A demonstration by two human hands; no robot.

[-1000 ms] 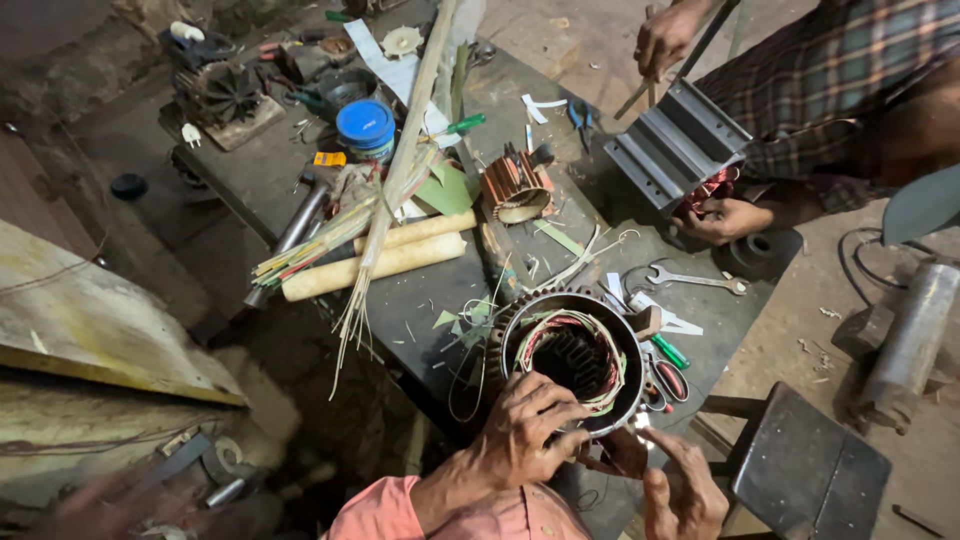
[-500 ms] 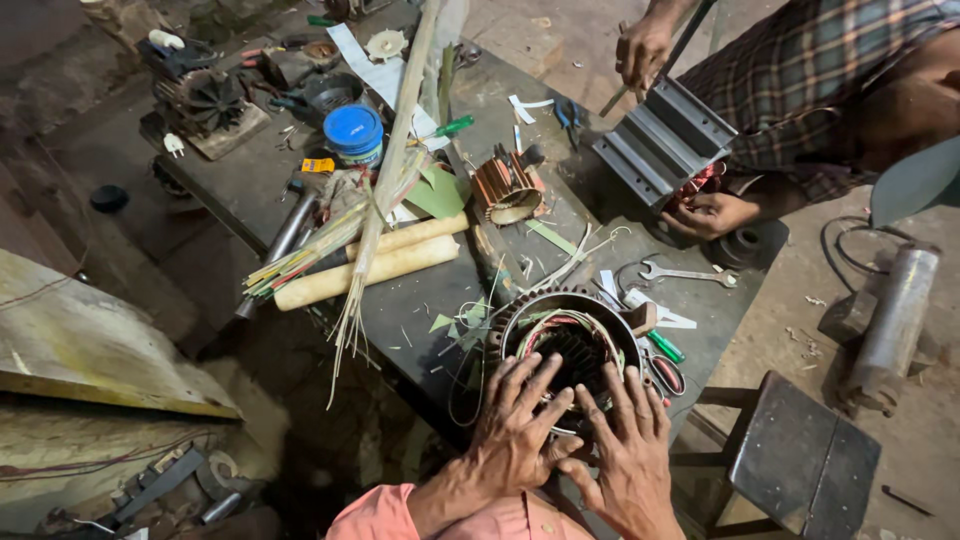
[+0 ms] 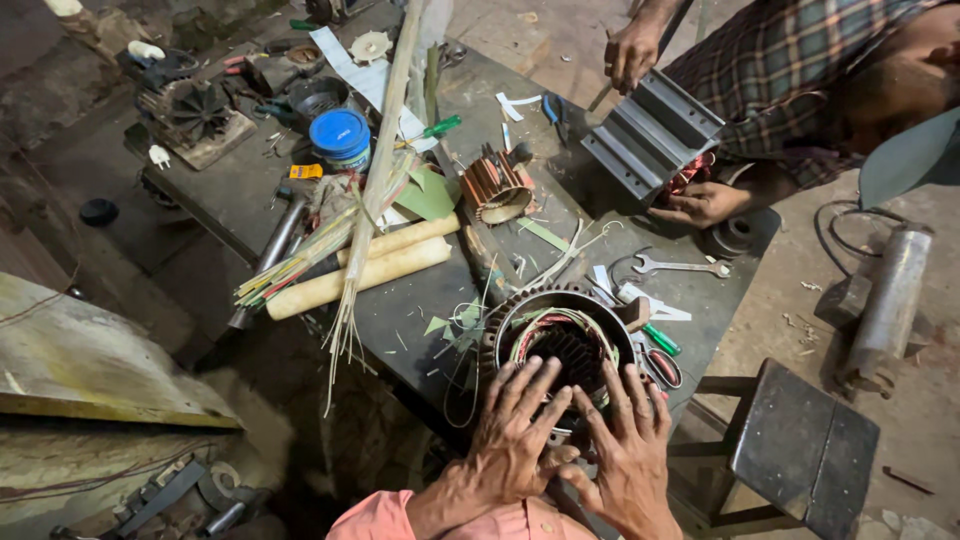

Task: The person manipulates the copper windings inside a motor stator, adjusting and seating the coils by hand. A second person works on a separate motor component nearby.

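A round motor stator (image 3: 556,335) with copper windings stands at the near edge of a dark workbench (image 3: 420,330). My left hand (image 3: 515,425) lies flat on its near rim, fingers spread over the windings. My right hand (image 3: 625,455) presses beside it on the same rim, fingers also spread, and the thumbs meet. Neither hand holds a tool. Across the bench, another person in a checked shirt grips a ribbed grey motor housing (image 3: 650,135) with both hands.
On the bench lie two pale rolled tubes (image 3: 360,270), a bundle of thin sticks (image 3: 350,230), a blue-lidded jar (image 3: 339,135), a copper coil (image 3: 497,187), a spanner (image 3: 680,266) and scissors (image 3: 660,365). A dark metal stool (image 3: 800,450) stands at the right.
My right hand has come up from below the stator onto its rim beside the left. Both hands have flattened and spread over the windings.
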